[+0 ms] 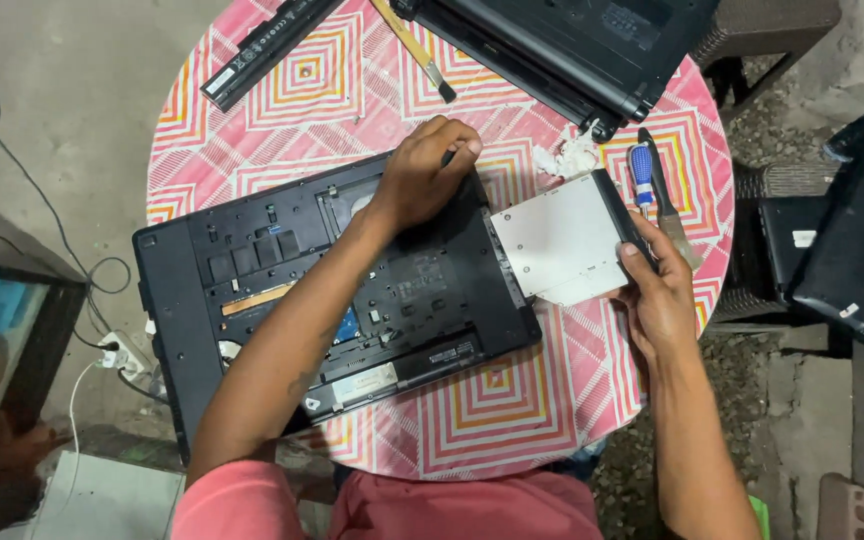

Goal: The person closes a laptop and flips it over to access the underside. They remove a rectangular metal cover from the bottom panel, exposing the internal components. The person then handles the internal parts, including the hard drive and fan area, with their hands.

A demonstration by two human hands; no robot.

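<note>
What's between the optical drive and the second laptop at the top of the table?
A crumpled white tissue wad lies on the tablecloth between the drive and that laptop, in the head view.

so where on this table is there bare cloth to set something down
Bare cloth lies along the near edge of the table, between the open laptop and the right hand, and at the far left between the battery and the laptop. The far right is crowded: drive, screwdriver, second laptop.

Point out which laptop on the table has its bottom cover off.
The near laptop under the left hand, its insides exposed and drive slid out. The far laptop is closed up.
</note>
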